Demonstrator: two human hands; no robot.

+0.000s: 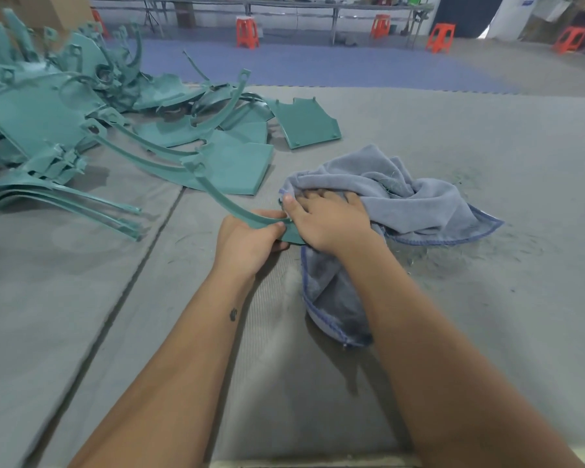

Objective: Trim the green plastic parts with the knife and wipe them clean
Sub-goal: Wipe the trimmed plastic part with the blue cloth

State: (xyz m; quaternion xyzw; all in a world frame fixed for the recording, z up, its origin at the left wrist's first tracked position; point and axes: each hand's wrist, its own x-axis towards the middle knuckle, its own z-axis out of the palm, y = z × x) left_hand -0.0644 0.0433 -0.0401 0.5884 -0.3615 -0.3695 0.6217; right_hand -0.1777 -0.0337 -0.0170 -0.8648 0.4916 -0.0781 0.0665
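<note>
wiping step — my left hand (247, 241) pinches the curved green part (230, 204); right hand (331, 221) presses gray cloth (402, 197) on it, fingers fairly flat. i'd brace firmly — wipe along the curve.

Layout: big pile of plastic parts (48, 106) sits far left on the mat (453, 136), spilling toward centre. One flat panel (306, 123) lies apart at the pile's right edge. Curved strip (217, 194) runs from the pile down to centre, its near end between both hands. Left hand (247, 241) holds that end from the left — right hand (331, 221) just beside it, resting on the cloth (402, 197). Cloth is bunched right of centre, one part trailing toward the viewer under the right forearm. Shavings (466, 255) scattered on the mat right of the cloth. Behind the mat — stools (247, 32) and a long table (284, 3).
</note>
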